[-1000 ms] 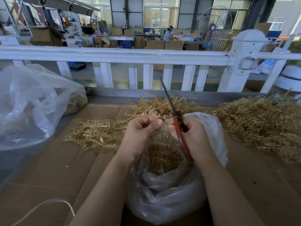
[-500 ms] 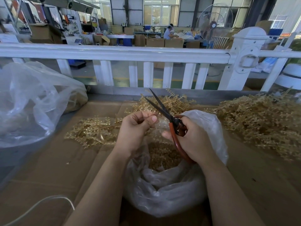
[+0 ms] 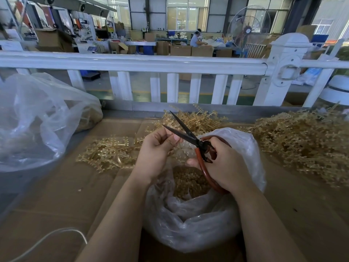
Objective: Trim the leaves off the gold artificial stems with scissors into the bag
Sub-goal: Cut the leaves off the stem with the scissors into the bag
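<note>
Scissors [image 3: 188,136] gape in the right hand [image 3: 224,165] over the bag [image 3: 243,148] mid-table; the left hand [image 3: 156,150] pinches what seems a light, springy gold stem, best held near its cut end.

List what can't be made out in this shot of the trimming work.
- Head view: whatever the left hand pinches is hidden by its own curled fingers.
- The right hand covers much of the scissors handles.
- How full the bag is: its folds and both hands block the view.
- Contents of the large bag at left: blurred by cloudy plastic, cut off by the frame edge.
</note>
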